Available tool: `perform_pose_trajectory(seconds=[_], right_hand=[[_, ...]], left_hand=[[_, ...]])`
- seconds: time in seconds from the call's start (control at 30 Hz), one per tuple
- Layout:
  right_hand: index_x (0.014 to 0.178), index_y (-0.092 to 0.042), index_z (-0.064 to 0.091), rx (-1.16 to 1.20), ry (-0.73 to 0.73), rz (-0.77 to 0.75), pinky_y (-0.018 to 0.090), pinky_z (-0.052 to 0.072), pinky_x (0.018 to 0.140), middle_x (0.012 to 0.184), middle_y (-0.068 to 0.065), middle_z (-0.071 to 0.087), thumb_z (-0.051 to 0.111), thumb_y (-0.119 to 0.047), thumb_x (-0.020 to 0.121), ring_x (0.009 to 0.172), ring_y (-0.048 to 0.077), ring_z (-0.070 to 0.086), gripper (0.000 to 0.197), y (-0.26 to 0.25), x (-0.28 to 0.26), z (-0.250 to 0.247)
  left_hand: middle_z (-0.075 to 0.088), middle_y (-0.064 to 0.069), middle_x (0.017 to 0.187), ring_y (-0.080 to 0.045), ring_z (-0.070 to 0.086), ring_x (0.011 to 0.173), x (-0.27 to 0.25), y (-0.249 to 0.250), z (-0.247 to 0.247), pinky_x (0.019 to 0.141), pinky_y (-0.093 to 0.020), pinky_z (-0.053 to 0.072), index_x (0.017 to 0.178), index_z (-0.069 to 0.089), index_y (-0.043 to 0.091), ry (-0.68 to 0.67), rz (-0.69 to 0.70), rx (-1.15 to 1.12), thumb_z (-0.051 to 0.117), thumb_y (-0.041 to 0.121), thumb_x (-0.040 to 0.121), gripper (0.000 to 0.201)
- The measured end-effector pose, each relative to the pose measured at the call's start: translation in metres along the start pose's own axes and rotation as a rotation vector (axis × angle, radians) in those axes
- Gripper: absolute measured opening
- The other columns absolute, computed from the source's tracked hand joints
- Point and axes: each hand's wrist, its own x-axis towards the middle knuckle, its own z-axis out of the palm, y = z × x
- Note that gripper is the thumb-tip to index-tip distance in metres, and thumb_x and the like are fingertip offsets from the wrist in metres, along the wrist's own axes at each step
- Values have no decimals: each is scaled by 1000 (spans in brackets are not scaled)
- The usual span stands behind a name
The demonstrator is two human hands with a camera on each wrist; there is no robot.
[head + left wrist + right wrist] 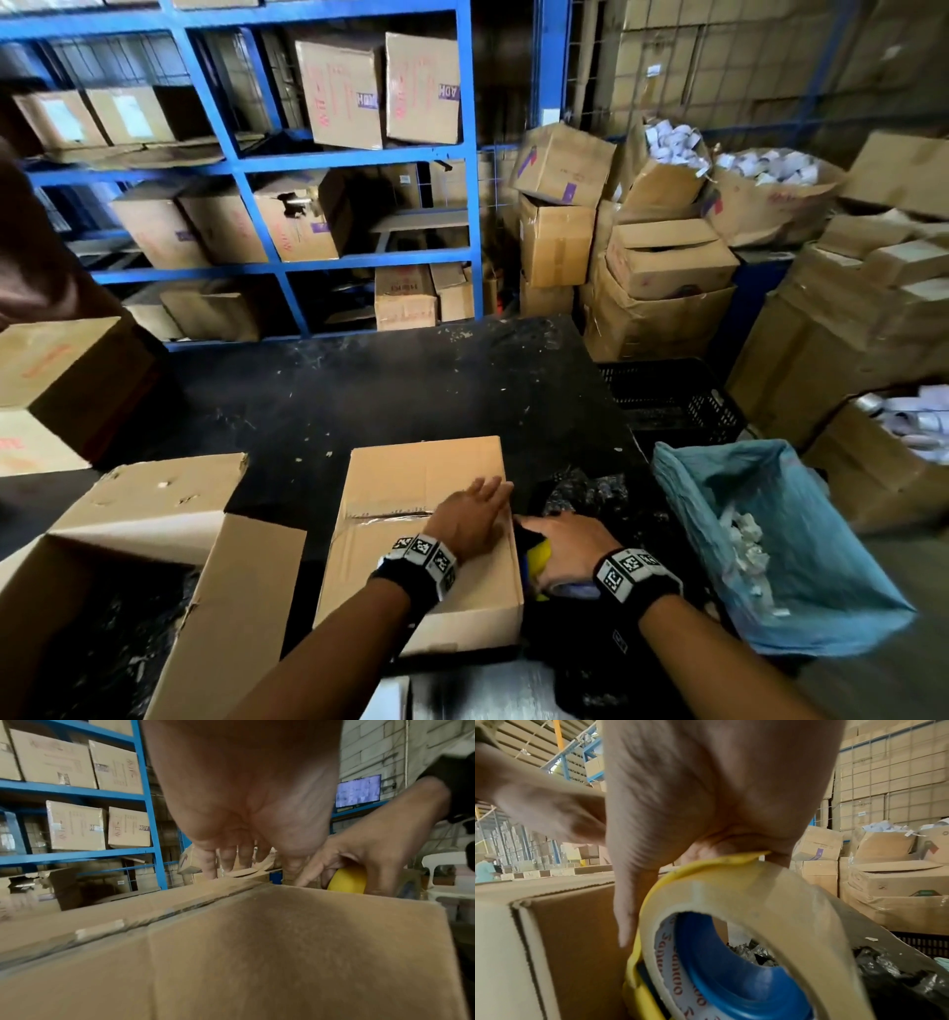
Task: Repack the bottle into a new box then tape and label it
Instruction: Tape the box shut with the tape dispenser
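A closed cardboard box [411, 493] lies on the black table [359, 390], its flaps meeting at a taped middle seam [159, 918]. My left hand [475, 511] lies flat on the box top near its right edge, fingers straight. My right hand [565, 547] grips a yellow tape dispenser [538, 560] against the box's right side; the wrist view shows its clear tape roll [744, 902] with a blue core [731, 977]. The bottle is not in sight.
An opened cardboard box [169, 555] with raised flaps stands at the left. A bin lined with a blue bag [770, 539] holding paper scraps sits at the right, beside a black crate [667, 395]. Blue shelving [257, 164] and stacked cartons stand behind.
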Motion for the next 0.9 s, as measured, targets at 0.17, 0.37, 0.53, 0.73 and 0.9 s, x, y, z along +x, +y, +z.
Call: perform_pose_trajectory(seconds=[0.17,0.37,0.53,0.73,0.9], right_hand=[[100,-27,60,11,-29,105,39,57,82,109,4,71,70,-64,52,103,31,68,61,7,-2,11],[91,-17,66,53,-28,136,39,57,81,105,11,72,57,-54,66,102,36,69,46,11,-17,21],[89,-19,61,131,30,166,41,53,81,107,13,71,54,-43,75,104,37,65,29,3,-44,19],[113,-24,65,244,139,203,38,55,84,112,8,73,50,-37,70,106,35,67,47,-8,-73,34],[135,-21,63,365,267,287,39,52,98,130,10,70,63,-22,83,120,34,63,52,-36,-101,60]], left_hand=[[3,-6,167,-37,8,152,27,13,14,118,-54,27,153,29,22,-175,-101,33,37,43,102,56],[-8,-6,167,-40,-2,152,35,31,24,119,-60,15,149,38,27,-203,-211,67,29,39,103,48],[-5,-6,167,-38,-2,152,26,29,24,119,-60,12,152,32,30,-148,-198,3,37,54,99,58],[2,-11,167,-37,5,153,-34,-2,27,122,-51,13,157,17,20,8,-215,-17,28,60,99,71],[10,-15,166,-39,11,151,-105,-49,55,119,-53,18,157,17,15,74,-316,-22,10,73,88,90]])
